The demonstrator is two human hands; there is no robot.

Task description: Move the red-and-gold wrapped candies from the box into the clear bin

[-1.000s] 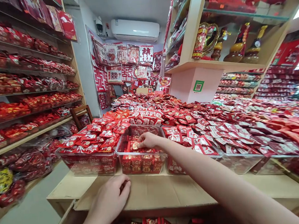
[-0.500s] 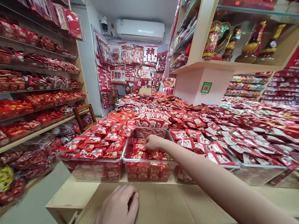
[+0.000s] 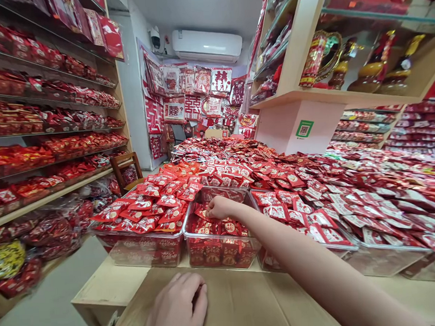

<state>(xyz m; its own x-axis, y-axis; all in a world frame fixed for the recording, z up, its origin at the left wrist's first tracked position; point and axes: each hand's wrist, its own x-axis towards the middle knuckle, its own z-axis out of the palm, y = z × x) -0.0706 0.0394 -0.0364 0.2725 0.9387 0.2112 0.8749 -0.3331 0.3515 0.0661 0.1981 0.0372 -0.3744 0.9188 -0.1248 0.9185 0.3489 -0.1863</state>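
My right hand (image 3: 220, 208) reaches into the middle clear plastic bin (image 3: 221, 238), its fingers pinched on a small red packet (image 3: 201, 210) at the bin's left side. More red packets with gold print (image 3: 230, 228) lie beneath it. Over the brown cardboard (image 3: 242, 298) in front of the bins rests my left hand (image 3: 177, 306). Its fingers are curled and the thumb lies alongside; whatever may be under the fingers is hidden.
Heaped bins of red packets flank the middle one, at left (image 3: 150, 205) and right (image 3: 304, 217). Behind them spreads a wide pile of packets (image 3: 227, 148). A wooden chair (image 3: 125, 170) and stocked shelves (image 3: 55, 127) stand left. A cabinet (image 3: 309, 97) overhangs at right.
My right hand has shifted slightly left and toward the near side within the middle bin. The left hand stays on the cardboard. The whole view has drifted a little.
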